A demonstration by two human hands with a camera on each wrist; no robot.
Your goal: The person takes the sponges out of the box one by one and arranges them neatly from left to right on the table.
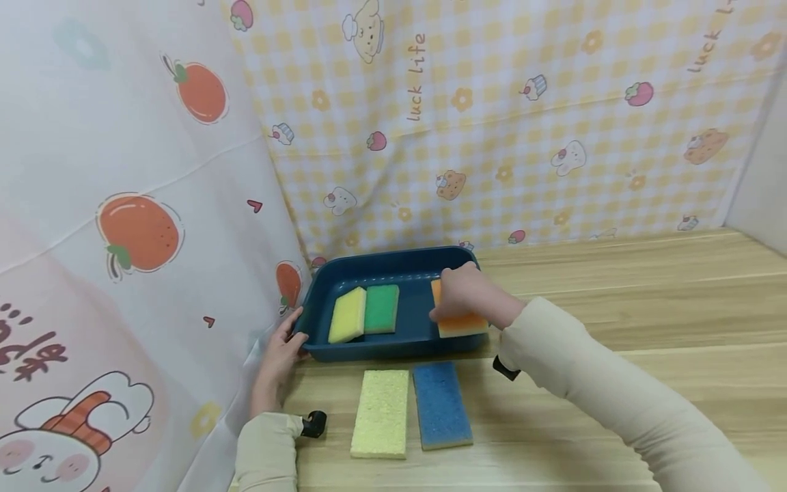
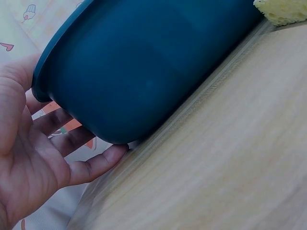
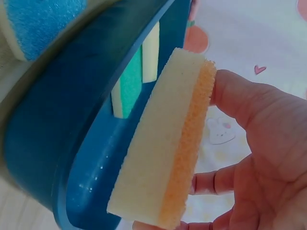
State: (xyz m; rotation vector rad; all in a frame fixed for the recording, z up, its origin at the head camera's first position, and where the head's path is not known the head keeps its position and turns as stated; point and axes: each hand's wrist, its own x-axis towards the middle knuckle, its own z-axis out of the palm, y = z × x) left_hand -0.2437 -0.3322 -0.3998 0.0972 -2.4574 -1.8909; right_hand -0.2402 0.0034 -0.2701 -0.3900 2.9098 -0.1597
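My right hand [image 1: 462,295] grips an orange-and-cream sponge [image 3: 163,139] at the right end of a dark blue plastic basin [image 1: 356,352]. In the right wrist view the sponge is tilted over the basin's inside, thumb at one end and fingertips along its orange side. My left hand [image 2: 33,153] holds the basin's left end, thumb at the rim and fingers against the outer wall. Inside the basin, toward the left, a yellow sponge [image 1: 347,316] leans beside a green sponge [image 1: 382,309].
On the wooden table [image 1: 553,417] in front of the basin lie a pale yellow sponge [image 1: 380,414] and a blue sponge [image 1: 443,406], side by side. A patterned cloth [image 1: 492,137] hangs close behind the basin, and another cloth [image 1: 154,171] runs along the left.
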